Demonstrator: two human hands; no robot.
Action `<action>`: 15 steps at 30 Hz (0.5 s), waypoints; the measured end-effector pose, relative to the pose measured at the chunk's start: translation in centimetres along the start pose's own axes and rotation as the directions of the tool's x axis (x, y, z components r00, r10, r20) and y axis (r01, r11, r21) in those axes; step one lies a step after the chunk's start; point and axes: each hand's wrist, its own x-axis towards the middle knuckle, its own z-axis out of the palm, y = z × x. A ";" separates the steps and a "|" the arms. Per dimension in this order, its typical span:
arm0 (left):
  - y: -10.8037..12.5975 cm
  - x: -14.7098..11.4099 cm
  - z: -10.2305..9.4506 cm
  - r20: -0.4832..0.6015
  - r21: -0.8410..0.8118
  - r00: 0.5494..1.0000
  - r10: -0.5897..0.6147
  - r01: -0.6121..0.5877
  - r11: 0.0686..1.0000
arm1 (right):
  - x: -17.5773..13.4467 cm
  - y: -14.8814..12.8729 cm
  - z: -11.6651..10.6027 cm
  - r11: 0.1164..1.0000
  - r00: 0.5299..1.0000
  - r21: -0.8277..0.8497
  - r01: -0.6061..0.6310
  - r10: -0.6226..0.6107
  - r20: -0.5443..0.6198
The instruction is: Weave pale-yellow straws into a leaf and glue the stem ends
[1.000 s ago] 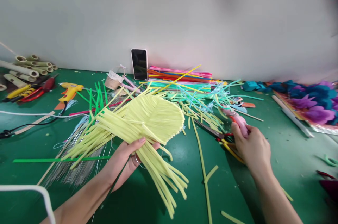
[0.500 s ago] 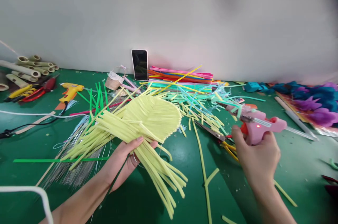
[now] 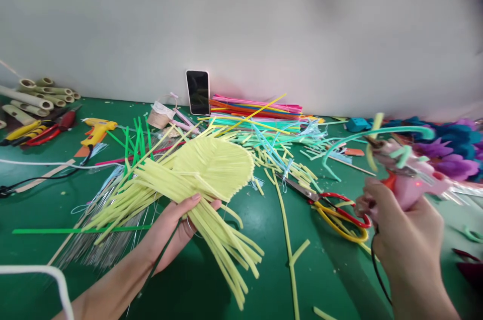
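My left hand [image 3: 181, 227] pinches a pale yellow-green leaf [image 3: 215, 166] made of pipe cleaners, with its loose strands fanning out below and to the left. In my right hand [image 3: 407, 239] is a pink glue gun [image 3: 409, 181], lifted above the table and pointing up and left. A clear glue stick sticks out of its back, and a red light glows on its side. Bits of mint-green pipe cleaner [image 3: 377, 136] and a yellow-green piece cling about its nozzle. Scissors with red and yellow handles [image 3: 341, 217] lie between my hands.
On the green table [image 3: 264, 239] lie pipe cleaner bundles [image 3: 256, 108], cut scraps and thin wires [image 3: 101, 247]. A phone [image 3: 198, 92] leans on the wall. To the left are a yellow glue gun [image 3: 98, 131], pliers [image 3: 53, 126] and bamboo pieces [image 3: 47, 93]; purple flowers [image 3: 456, 159] lie right.
My right hand has raised the pink glue gun and moved it right, with mint-green pieces dangling from it. The scissors' handles now show fully. My left hand and the leaf stay almost still.
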 end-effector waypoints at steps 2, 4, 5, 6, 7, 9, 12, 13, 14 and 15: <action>0.1 0.0 0.0 0.005 -0.011 1.000 -0.003 0.003 1.000 | 0.2 -0.1 0.3 0.980 0.991 0.151 -0.126 0.118 0.059; 0.1 -0.1 0.0 0.012 -0.017 1.000 -0.003 0.004 1.000 | 0.3 0.0 0.8 0.955 0.968 0.206 -0.215 0.181 0.172; 0.1 -0.1 -0.1 0.014 -0.021 1.000 -0.002 0.002 1.000 | 0.4 0.1 1.1 0.947 0.960 0.228 -0.227 0.179 0.214; 0.1 -0.1 -0.1 0.016 -0.027 1.000 0.002 -0.001 1.000 | 0.6 0.3 1.4 0.935 0.956 0.266 -0.235 0.173 0.237; 0.0 0.0 -0.2 0.019 -0.033 1.000 0.006 -0.005 0.999 | 0.7 0.5 1.7 0.918 0.952 0.309 -0.249 0.173 0.255; -0.1 0.2 -0.4 0.019 -0.051 1.000 0.018 -0.017 0.999 | 1.0 0.8 2.1 0.876 0.933 0.377 -0.302 0.190 0.305; -0.4 0.6 -0.8 0.020 -0.076 1.000 0.023 -0.021 0.997 | 1.3 1.2 2.6 0.828 0.883 0.379 -0.414 0.262 0.390; -0.4 0.7 -0.9 0.019 -0.081 1.000 0.022 -0.021 0.997 | 1.4 1.3 2.8 0.820 0.872 0.374 -0.433 0.277 0.403; -0.5 0.8 -1.0 0.020 -0.082 1.000 0.021 -0.019 0.996 | 1.4 1.3 2.9 0.814 0.867 0.375 -0.444 0.285 0.409; -0.5 0.8 -1.0 0.022 -0.081 1.000 0.020 -0.018 0.997 | 1.4 1.4 3.1 0.810 0.865 0.378 -0.449 0.288 0.411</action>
